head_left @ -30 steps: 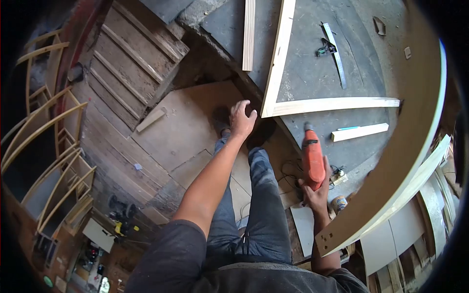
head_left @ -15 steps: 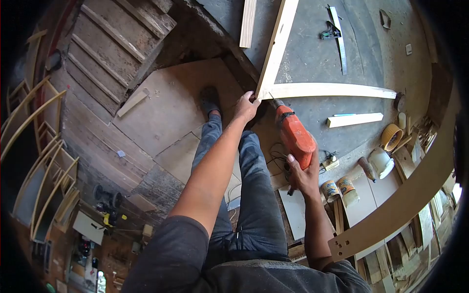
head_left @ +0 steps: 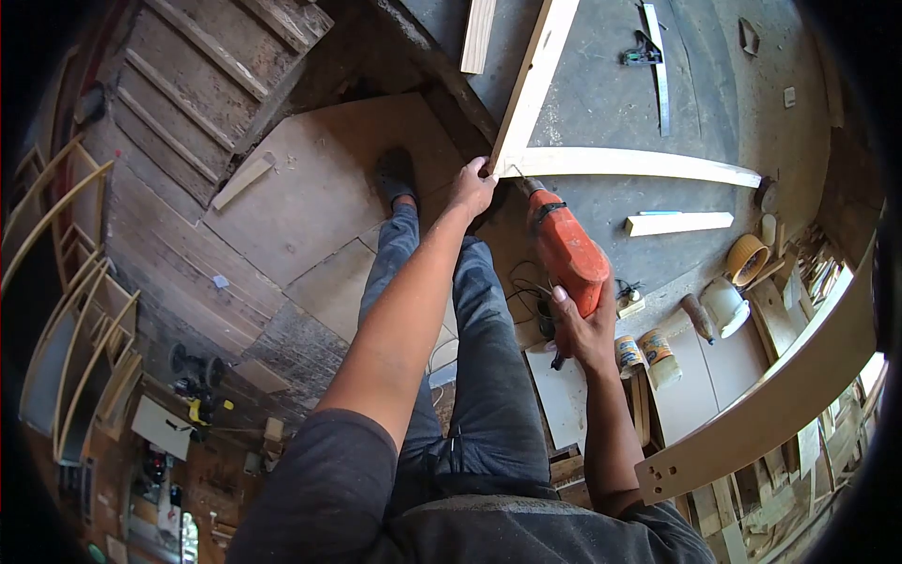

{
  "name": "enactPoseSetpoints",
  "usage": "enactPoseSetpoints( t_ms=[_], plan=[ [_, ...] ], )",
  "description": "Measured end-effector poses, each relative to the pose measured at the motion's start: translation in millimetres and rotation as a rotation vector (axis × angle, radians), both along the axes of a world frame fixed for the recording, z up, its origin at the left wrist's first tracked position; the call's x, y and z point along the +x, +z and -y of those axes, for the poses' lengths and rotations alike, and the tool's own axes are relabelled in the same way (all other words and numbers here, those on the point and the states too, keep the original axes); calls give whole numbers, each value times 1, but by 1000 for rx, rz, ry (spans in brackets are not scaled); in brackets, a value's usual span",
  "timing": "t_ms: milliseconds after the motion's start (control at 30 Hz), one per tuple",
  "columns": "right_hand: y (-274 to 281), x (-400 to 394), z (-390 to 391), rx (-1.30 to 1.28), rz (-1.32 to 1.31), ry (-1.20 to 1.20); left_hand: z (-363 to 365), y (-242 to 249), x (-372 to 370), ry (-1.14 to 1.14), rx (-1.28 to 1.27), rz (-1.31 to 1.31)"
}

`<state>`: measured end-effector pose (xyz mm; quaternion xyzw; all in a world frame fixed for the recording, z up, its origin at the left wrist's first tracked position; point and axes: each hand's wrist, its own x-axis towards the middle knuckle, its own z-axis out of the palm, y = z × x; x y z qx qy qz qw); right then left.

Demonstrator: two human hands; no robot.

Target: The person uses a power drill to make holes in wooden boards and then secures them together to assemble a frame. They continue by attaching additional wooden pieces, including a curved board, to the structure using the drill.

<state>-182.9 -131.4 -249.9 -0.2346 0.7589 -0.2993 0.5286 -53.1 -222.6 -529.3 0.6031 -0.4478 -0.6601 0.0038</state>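
Note:
My right hand [head_left: 589,331] is wrapped round the grip of a red power drill [head_left: 571,249], whose bit points up-left at the corner of a pale wooden frame. At that corner a long straight wooden bar [head_left: 534,85] meets a slightly curved wooden piece [head_left: 639,163]. My left hand [head_left: 472,188] is closed round the end of the joint, its fingers partly hidden by the wood. The bit's tip lies right at the wood beside the joint.
On the dark worktop [head_left: 601,113] lie a combination square [head_left: 658,66] and a short wooden block [head_left: 678,223]. Paint-marked cans [head_left: 658,348], a white jug [head_left: 723,305] and an orange basket [head_left: 747,258] stand to the right. A curved board [head_left: 770,428] spans the lower right. Slatted wood [head_left: 188,85] lies upper left.
The view has shifted slightly, so most things sit a little higher and further left. Both hands keep their hold, and the drill stays at the corner.

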Motion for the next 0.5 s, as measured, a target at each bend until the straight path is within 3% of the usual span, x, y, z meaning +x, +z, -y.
enactPoseSetpoints(
  t_ms=[233, 500],
  plan=[
    [3, -3, 12, 41, -32, 33, -10, -34, -13, 174, 37, -130],
    [-1, -1, 17, -20, -87, 88, 5, -16, -10, 20, -13, -48]
  ],
)
